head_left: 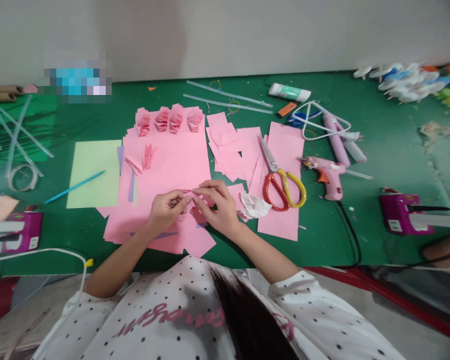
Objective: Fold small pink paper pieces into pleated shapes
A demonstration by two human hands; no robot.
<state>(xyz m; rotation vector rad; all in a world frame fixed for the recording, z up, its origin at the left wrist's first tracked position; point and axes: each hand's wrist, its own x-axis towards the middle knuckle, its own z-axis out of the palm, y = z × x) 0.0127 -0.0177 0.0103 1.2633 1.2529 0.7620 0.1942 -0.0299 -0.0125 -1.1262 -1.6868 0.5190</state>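
Note:
Low over a stack of pink paper, both my hands pinch a thin folded piece of pink paper. My left hand grips one end, and the fingers of my right hand close on the other. Part of the piece is hidden by my fingers. Several fan-folded pink pieces stand along the back of the stack. Nearer to me lie narrow folded strips. Right of the stack are loose pink squares and a crumpled white tissue.
Scissors with red and yellow handles lie at right, beside a pink glue gun with a black cord. A blue pencil rests across pale green paper. Clear glue sticks lie behind. Purple boxes sit farther out.

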